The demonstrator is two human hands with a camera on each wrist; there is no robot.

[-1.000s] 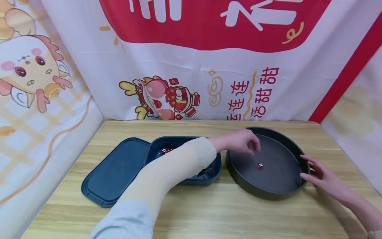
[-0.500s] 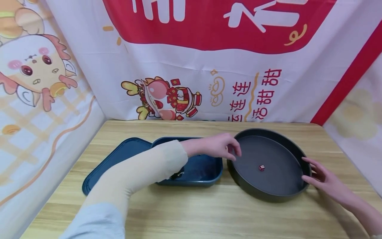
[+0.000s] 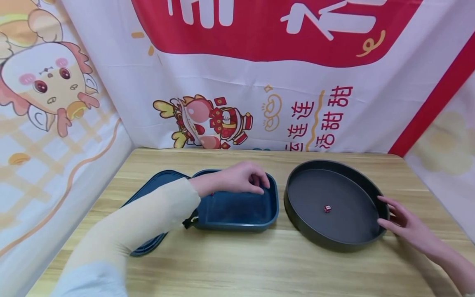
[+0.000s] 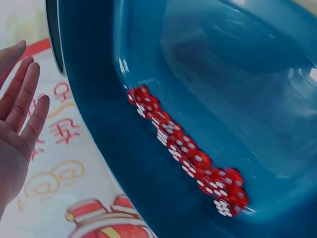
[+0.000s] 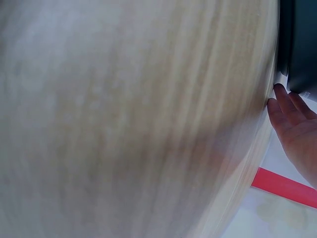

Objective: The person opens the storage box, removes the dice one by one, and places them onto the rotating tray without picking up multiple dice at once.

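From the head camera I see the single red die (image 3: 327,209) lying on the floor of the round black pan (image 3: 341,189), between the two hands, to the right of the left hand (image 3: 243,177) and just left of the right hand (image 3: 402,220). I read the left one as relaxed above the blue box (image 3: 235,226), fingers loosely bent, and the right one as spread, fingers and thumb against the pan's right rim. My left wrist view shows a row of red dice (image 4: 185,144) along the box's inner wall, near that hand.
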